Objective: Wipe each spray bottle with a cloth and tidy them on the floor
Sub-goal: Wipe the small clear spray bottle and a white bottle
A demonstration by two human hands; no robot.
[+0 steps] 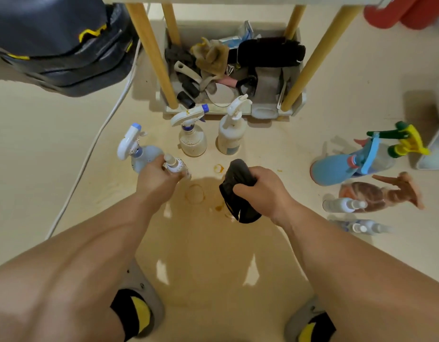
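1. A white plastic tray (211, 112) under the table holds jumbled rags (211, 58).
2. The left hand (154, 180) grips a small white dotted spray bottle (175, 166) just above the floor, and the right hand (263, 190) clutches a black cloth (235, 178).
3. A clear trigger bottle (192, 144) and a white trigger bottle (229, 139) stand upright between the tray and the hands.

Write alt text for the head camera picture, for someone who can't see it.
A person's left hand grips a small white spray bottle and the right hand grips a dark cloth above a glossy floor. Three trigger bottles stand ahead; more bottles are grouped at the right.
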